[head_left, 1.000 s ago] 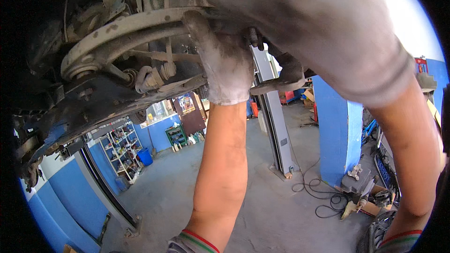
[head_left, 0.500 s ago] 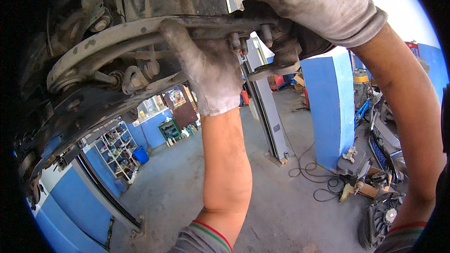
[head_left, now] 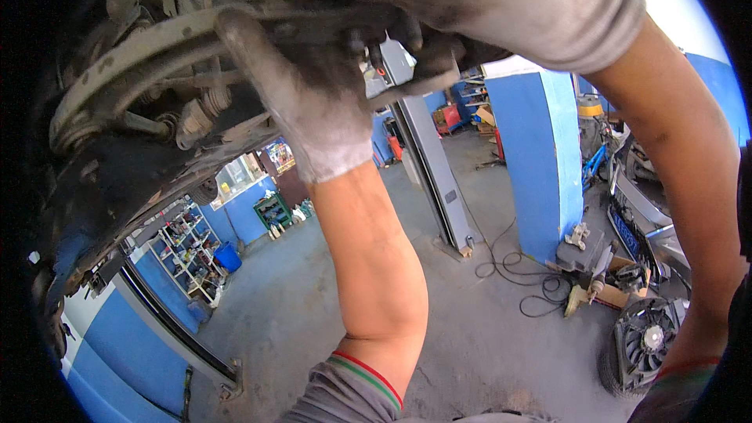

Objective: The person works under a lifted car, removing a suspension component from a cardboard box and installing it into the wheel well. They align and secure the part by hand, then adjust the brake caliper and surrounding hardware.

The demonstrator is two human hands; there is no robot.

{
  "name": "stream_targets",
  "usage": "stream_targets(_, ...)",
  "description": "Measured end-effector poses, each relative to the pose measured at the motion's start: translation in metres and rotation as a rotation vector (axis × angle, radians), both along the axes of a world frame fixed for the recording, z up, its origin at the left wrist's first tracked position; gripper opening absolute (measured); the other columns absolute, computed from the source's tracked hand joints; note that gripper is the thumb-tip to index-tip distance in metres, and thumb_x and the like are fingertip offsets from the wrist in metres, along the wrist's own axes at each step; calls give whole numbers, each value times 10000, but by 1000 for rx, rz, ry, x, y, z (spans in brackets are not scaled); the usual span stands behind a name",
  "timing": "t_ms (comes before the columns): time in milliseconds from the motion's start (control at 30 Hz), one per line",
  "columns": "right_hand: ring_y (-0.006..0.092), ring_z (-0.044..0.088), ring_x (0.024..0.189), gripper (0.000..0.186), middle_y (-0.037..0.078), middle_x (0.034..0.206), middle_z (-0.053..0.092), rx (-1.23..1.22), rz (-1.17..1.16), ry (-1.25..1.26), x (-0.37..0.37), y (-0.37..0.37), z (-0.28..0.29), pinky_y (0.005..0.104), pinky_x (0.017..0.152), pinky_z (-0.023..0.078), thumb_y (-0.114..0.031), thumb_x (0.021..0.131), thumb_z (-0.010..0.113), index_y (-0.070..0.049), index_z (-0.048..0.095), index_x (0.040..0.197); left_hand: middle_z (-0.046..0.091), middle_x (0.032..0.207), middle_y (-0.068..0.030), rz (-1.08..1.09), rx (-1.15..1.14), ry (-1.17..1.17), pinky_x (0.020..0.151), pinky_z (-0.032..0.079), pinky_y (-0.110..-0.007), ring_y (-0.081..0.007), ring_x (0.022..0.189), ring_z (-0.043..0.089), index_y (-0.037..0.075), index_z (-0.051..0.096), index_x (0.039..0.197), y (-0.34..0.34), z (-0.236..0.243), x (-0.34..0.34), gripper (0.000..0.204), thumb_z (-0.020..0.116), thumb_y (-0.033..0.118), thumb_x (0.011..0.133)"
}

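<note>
Overhead, a curved, dirty metal suspension control arm [head_left: 141,59] stretches across the underside of a raised car. My left hand [head_left: 313,102], in a stained pale work glove, grips its middle from below. The thumb lies along the near face, and the other fingers are hidden behind the metal. At the top, my right hand [head_left: 478,0] in a matching glove reaches across above the arm's right end; its fingertips are blurred and lost among dark parts. Bolt ends [head_left: 407,35] poke down between the hands. A rubber-booted link [head_left: 200,113] hangs behind the control arm.
A grey lift post [head_left: 431,172] rises from the floor, with a blue pillar [head_left: 536,164] to its right. A black cable [head_left: 540,286], loose car parts and a radiator fan [head_left: 650,337] lie at right. White shelving [head_left: 188,251] and a blue bin [head_left: 228,257] stand far left.
Both gloved hands have shifted left and slightly up in the picture, along with the control arm. My left forearm leans further left. The room behind has slid slightly left too.
</note>
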State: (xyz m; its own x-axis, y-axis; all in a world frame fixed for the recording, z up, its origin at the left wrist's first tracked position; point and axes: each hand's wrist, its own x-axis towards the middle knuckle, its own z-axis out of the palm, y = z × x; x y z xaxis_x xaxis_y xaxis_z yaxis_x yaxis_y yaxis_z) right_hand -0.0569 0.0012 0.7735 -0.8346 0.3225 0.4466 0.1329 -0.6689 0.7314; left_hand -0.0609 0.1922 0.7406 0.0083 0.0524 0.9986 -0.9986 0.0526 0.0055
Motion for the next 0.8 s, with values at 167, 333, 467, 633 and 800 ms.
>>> stream_targets(167, 224, 694, 907, 357, 101, 1083, 703, -22, 232, 661, -1, -12, -80, 326, 785, 553, -25, 906, 721, -36, 675, 1260, 582, 1447, -57, -89, -58, 30, 972, 472, -391, -204, 1242, 574, 149, 509, 1462, 5, 3, -1, 784, 498, 750, 959)
stream_targets(333, 233, 660, 888, 473, 80, 1004, 700, 162, 376, 744, 23, 20, -112, 320, 800, 540, -153, 765, 880, -84, 710, 1202, 613, 1392, -22, 1, -17, -93, 951, 484, -374, -193, 1215, 589, 142, 514, 1459, 3, 2, -1, 775, 504, 739, 964)
stream_targets(467, 242, 651, 869, 461, 72, 970, 698, 231, 589, 904, 34, 60, -118, 343, 777, 538, -190, 700, 926, -85, 753, 1114, 611, 1360, -69, -47, 23, 0, 954, 487, -361, -198, 1161, 594, 107, 500, 1461, 9, 3, -2, 747, 501, 690, 993)
stream_targets(633, 225, 675, 868, 468, 79, 981, 713, 268, 771, 753, 42, 85, -116, 331, 791, 547, -171, 654, 948, -35, 762, 1062, 638, 1284, -71, -65, 94, -28, 970, 496, -381, -215, 1126, 600, 92, 539, 1402, 15, 4, 2, 695, 545, 650, 989)
stream_targets(800, 148, 690, 896, 496, 87, 998, 735, 356, 683, 711, 44, 94, -119, 288, 805, 567, -132, 660, 957, 17, 729, 1075, 616, 1313, -77, -220, 20, -61, 935, 493, -385, -210, 1155, 595, 102, 548, 1376, 14, 5, 7, 570, 562, 540, 1013)
